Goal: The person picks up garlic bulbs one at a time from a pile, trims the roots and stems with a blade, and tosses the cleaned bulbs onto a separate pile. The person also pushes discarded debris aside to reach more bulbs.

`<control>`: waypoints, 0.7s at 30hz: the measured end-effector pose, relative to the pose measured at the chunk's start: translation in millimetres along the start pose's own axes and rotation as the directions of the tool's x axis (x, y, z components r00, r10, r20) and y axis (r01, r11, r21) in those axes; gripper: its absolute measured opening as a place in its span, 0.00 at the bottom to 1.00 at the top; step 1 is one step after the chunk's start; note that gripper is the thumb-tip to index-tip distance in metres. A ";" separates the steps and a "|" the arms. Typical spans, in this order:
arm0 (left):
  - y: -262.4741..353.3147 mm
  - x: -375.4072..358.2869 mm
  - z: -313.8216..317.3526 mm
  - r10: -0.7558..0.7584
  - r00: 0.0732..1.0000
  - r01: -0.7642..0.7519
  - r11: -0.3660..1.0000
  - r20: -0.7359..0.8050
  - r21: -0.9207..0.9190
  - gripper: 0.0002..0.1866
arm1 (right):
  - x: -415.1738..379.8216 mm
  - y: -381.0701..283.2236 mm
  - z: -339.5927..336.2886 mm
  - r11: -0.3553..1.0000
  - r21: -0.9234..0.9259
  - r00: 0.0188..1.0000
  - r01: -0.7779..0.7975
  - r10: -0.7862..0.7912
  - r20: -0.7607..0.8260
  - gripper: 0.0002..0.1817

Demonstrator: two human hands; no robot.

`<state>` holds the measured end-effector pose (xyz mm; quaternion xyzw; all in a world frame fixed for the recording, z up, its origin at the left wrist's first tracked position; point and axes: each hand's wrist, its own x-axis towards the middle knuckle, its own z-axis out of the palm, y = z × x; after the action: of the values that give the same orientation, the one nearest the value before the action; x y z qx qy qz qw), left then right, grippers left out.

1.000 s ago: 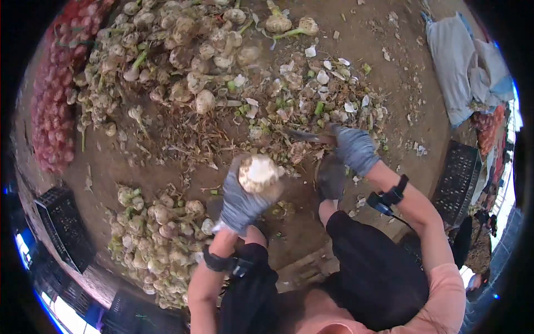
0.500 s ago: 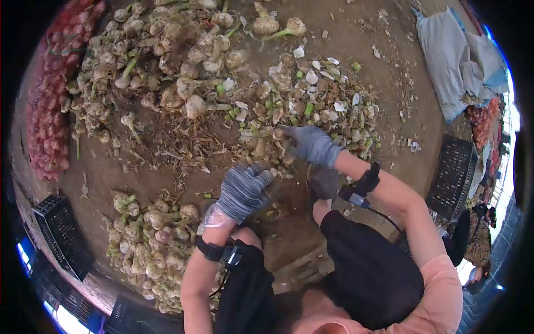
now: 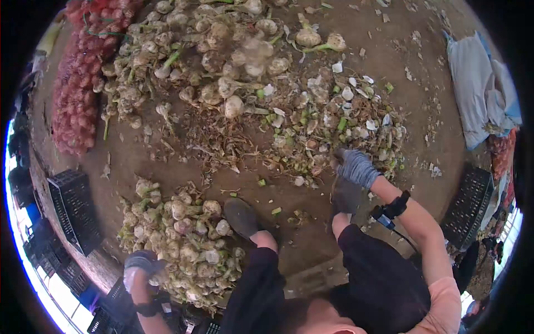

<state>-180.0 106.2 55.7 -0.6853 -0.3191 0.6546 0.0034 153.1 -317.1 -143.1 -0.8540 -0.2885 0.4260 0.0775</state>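
My left hand point(image 3: 143, 263), in a grey knit glove with clear plastic at the wrist, is at the lower left edge of the near heap of garlic bulbs point(image 3: 181, 234). Motion smears its fingers, so I cannot tell what is in them. By the scattered garlic trimmings point(image 3: 311, 131), my right hand point(image 3: 357, 168) has its gloved fingers curled closed, and whatever is inside the grip is hidden. Cut stem pieces, roots and white skins lie around that hand. Farther off, a larger heap of untrimmed garlic point(image 3: 217, 55) spreads over the dirt floor.
Red mesh sacks of garlic point(image 3: 83, 83) stand at the far left. Black plastic crates point(image 3: 75, 209) sit on the left, and another black crate point(image 3: 468, 206) is at the right. A white woven sack point(image 3: 478, 83) lies at the upper right. My shoe point(image 3: 240, 217) touches the near heap's edge.
My left hand has swung from in front of me to the left, over to the near heap's outer side. My right hand has drawn back slightly from the trimmings. The view has shifted left.
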 end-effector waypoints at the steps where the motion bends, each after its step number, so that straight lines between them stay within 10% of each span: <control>1: -12.6 5.4 6.9 -0.004 0.989 -0.028 0.975 -0.146 -0.219 0.19 | -7.8 -15.7 -11.9 0.996 0.090 0.999 0.023 -0.018 -0.047 0.20; 3: 13.5 10.7 -37.5 -0.025 0.968 -0.098 0.880 -0.251 -0.465 0.20 | -6.4 -20.2 -12.7 0.996 0.085 0.999 0.010 -0.006 -0.047 0.20; 4: 11.5 53.5 -39.8 -0.031 0.910 -0.069 0.972 -0.412 -0.225 0.21 | -4.5 -22.9 -14.0 0.997 0.079 0.999 -0.007 0.011 -0.048 0.20; 6: 46.0 81.1 -80.9 -0.016 0.686 -0.571 0.608 -0.728 -0.551 0.30 | -2.9 -26.1 -14.6 0.999 0.046 0.998 -0.005 0.008 -0.054 0.18; 8: 65.7 166.7 -126.7 -0.107 0.527 -0.655 0.581 -0.843 -0.483 0.36 | 1.8 -13.3 -1.7 0.989 0.125 0.992 0.080 -0.066 -0.111 0.19; 11: 101.9 205.0 -214.5 -0.378 0.679 -0.219 0.714 -0.629 -0.665 0.45 | 0.5 -14.5 0.2 0.993 0.069 0.989 0.092 -0.083 -0.125 0.19; 16: 116.9 245.4 -214.3 -0.375 0.720 -0.243 0.651 -0.583 -0.719 0.44 | -0.6 -17.7 1.4 0.996 0.072 0.994 0.053 -0.046 -0.102 0.19; 19: 134.5 265.4 -184.6 -0.512 0.360 -0.788 0.280 -0.780 -0.548 0.38 | -1.7 -27.5 -6.1 0.982 0.175 0.987 0.074 -0.046 -0.156 0.18; 21: 170.2 177.8 -164.1 -0.333 0.510 -0.855 -0.097 -0.793 -0.510 0.31 | -2.6 -41.8 -18.9 0.966 0.254 0.989 0.055 -0.018 -0.145 0.17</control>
<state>30.4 117.0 -151.9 -0.7176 -0.4481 -0.1734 -0.5042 148.6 -282.1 -113.7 -0.8592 -0.2401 0.3969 0.2158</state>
